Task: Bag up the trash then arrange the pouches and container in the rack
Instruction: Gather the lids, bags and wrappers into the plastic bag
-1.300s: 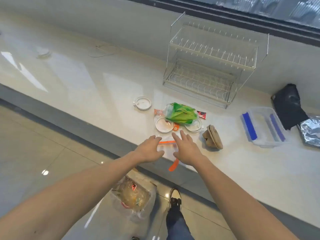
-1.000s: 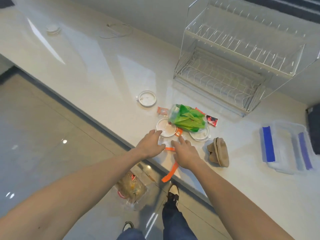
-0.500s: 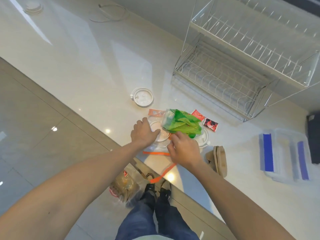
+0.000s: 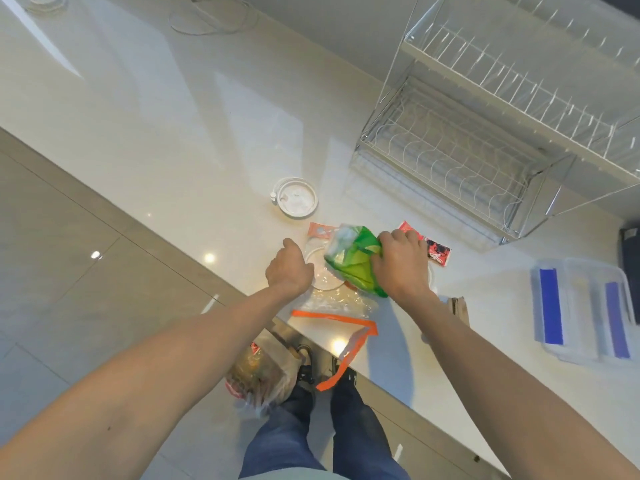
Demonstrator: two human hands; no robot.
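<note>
My right hand [image 4: 400, 265] grips a crumpled green plastic bag [image 4: 353, 270] near the counter's front edge and holds it just above the surface. My left hand [image 4: 289, 270] is beside it, fingers curled over the rim of a clear round lid [image 4: 323, 275]. Under both lies a clear trash bag [image 4: 337, 301] with orange strips, one strip hanging over the edge. A white wire rack [image 4: 485, 140] stands at the back right. A clear container with blue clips [image 4: 581, 306] sits at the right. A brown pouch [image 4: 458, 306] shows partly behind my right forearm.
A white round lid [image 4: 296, 200] lies left of the rack. Red sachets [image 4: 438, 252] and an orange sachet [image 4: 317, 230] lie around the green bag. A filled plastic bag [image 4: 263, 372] sits on the floor by my feet. A dark bag [image 4: 630, 268] is at the right edge.
Both hands moved forward from the clear trash bag. My right hand took hold of the green bag and raised it; my left hand went to the clear round lid. The view tilted down.
</note>
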